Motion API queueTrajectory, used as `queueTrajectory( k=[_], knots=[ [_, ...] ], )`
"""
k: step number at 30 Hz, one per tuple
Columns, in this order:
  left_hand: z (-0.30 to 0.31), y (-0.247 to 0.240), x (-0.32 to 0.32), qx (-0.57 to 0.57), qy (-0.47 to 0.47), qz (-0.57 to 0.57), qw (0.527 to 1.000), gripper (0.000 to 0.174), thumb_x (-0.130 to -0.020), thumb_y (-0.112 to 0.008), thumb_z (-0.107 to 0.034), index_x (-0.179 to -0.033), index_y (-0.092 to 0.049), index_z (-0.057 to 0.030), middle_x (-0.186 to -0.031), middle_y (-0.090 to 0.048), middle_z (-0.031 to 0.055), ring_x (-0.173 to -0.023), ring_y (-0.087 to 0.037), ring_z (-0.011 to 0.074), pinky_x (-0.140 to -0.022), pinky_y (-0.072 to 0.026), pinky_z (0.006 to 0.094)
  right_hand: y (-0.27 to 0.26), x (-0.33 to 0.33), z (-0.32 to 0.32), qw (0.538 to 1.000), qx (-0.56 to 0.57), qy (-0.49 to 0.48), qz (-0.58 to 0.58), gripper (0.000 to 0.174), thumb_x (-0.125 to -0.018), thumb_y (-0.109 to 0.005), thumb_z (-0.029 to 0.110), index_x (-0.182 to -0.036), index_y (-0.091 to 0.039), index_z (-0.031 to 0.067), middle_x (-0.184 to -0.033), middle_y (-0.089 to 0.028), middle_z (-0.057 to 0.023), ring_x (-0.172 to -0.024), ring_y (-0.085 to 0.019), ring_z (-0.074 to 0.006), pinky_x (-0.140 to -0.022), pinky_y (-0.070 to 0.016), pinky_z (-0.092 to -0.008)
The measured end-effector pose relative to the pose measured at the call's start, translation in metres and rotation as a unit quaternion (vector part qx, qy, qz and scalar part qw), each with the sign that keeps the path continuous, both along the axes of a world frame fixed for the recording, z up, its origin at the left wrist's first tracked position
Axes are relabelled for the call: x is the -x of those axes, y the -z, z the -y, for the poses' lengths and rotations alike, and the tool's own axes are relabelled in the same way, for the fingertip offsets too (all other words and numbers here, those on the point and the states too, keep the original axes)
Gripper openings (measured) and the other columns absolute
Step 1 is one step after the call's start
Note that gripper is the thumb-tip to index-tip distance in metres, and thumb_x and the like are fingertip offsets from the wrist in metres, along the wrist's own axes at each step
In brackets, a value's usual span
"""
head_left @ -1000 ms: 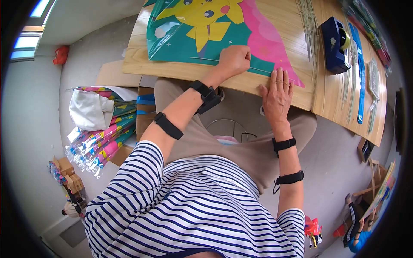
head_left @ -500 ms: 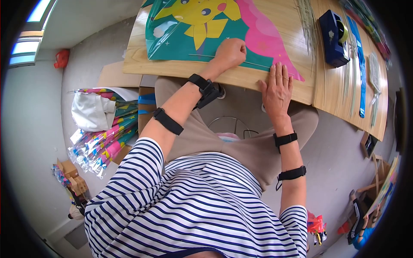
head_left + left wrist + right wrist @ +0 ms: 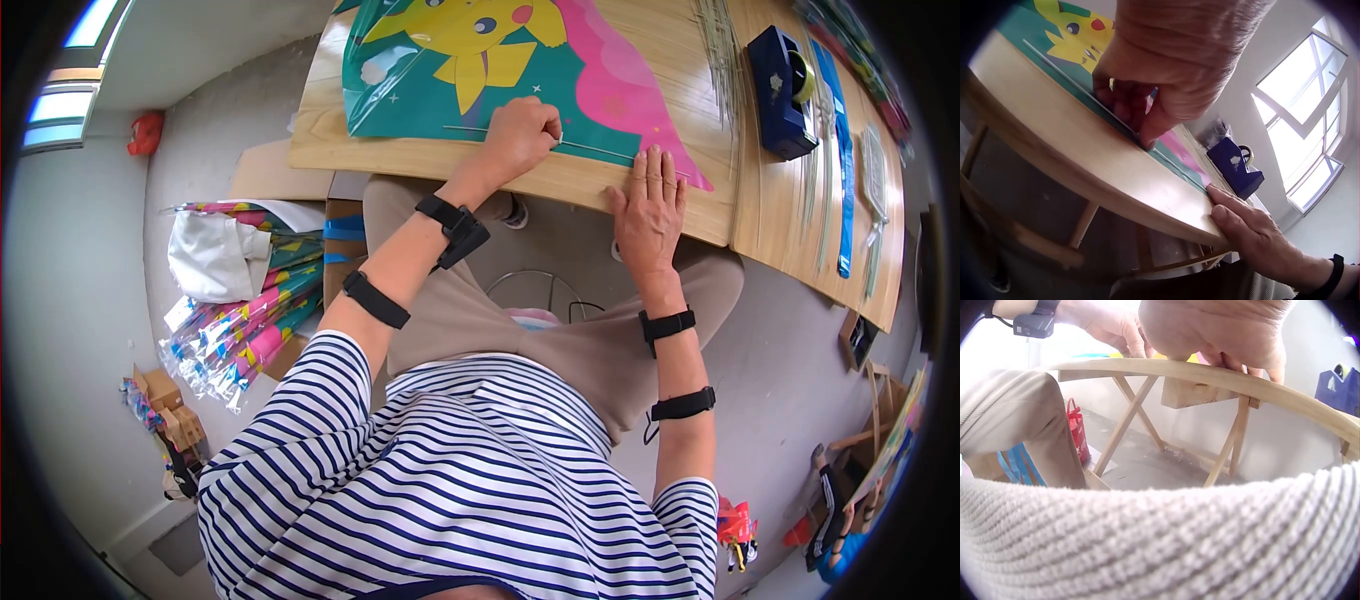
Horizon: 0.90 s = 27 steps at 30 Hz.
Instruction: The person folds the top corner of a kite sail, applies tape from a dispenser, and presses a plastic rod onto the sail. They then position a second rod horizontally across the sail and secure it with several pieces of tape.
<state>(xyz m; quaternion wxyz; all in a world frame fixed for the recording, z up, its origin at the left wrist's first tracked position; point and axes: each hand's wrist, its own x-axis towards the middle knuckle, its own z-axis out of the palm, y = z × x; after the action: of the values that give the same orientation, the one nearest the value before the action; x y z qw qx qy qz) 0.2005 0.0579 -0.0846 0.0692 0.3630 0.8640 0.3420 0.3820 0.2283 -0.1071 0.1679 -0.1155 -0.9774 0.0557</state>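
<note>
A glossy plastic sheet (image 3: pixel 600 70), green and pink with a yellow cartoon character, lies along the wooden table's near edge. A thin pale stick (image 3: pixel 590 149) runs along the sheet's near border. My left hand (image 3: pixel 515 140) bends over this border with fingers curled, thumb and fingertips pinching at the stick; the left wrist view shows the thumb tip (image 3: pixel 1149 142) right at it. A small white bit shows beside these fingertips in the head view. My right hand (image 3: pixel 652 205) lies flat, its straight fingers pressing on the stick's right end and the pink corner.
A dark blue tape dispenser (image 3: pixel 783 95) stands right of the sheet. Thin sticks (image 3: pixel 722 60) and a blue strip (image 3: pixel 843 190) lie nearby. Wrapped colourful sheets (image 3: pixel 265 310) and a white cloth (image 3: pixel 215 258) are on the left, beside an open carton. Other people appear at the lower right.
My left hand has shifted slightly along the border and turned from a closed fist so its thumb and fingertips show at the stick. The right hand stays flat in place.
</note>
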Motion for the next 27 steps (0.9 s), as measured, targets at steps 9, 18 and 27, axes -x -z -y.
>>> queueTrajectory(
  k=[9,18,27],
  knots=[
    [-0.0034,0.0014,-0.0052,0.006,-0.025,-0.023,0.999,0.005,-0.074,-0.071,-0.013,-0.077,-0.069,-0.0083,-0.076,-0.063,0.0079,-0.082,-0.062,0.0274,-0.071,-0.0483,0.0400,0.0007,0.0002,-0.0007,1.000,0.002,-0.003,-0.004,0.063,-0.097,-0.059,0.038,-0.144,-0.049,-0.0024,-0.155,-0.042,-0.0185,-0.146,-0.035,-0.0360,-0.119,-0.0253,-0.0549],
    [-0.0048,0.0005,-0.0082,0.000,-0.032,-0.038,0.999,0.004,-0.074,-0.070,-0.014,-0.076,-0.069,-0.0102,-0.075,-0.063,0.0068,-0.081,-0.061,0.0272,-0.071,-0.0478,0.0412,-0.0005,0.0000,-0.0001,1.000,0.003,-0.004,-0.006,0.062,-0.097,-0.059,0.037,-0.144,-0.049,-0.0029,-0.154,-0.043,-0.0186,-0.146,-0.035,-0.0361,-0.119,-0.0244,-0.0540],
    [-0.0043,0.0022,-0.0107,-0.004,-0.052,-0.029,0.998,0.004,-0.075,-0.066,-0.012,-0.073,-0.069,-0.0134,-0.078,-0.063,0.0049,-0.086,-0.060,0.0283,-0.076,-0.0434,0.0436,-0.0016,0.0004,0.0003,1.000,-0.013,-0.003,-0.003,0.060,-0.098,-0.058,0.036,-0.144,-0.049,-0.0012,-0.155,-0.044,-0.0155,-0.146,-0.036,-0.0343,-0.119,-0.0256,-0.0522]
  ],
)
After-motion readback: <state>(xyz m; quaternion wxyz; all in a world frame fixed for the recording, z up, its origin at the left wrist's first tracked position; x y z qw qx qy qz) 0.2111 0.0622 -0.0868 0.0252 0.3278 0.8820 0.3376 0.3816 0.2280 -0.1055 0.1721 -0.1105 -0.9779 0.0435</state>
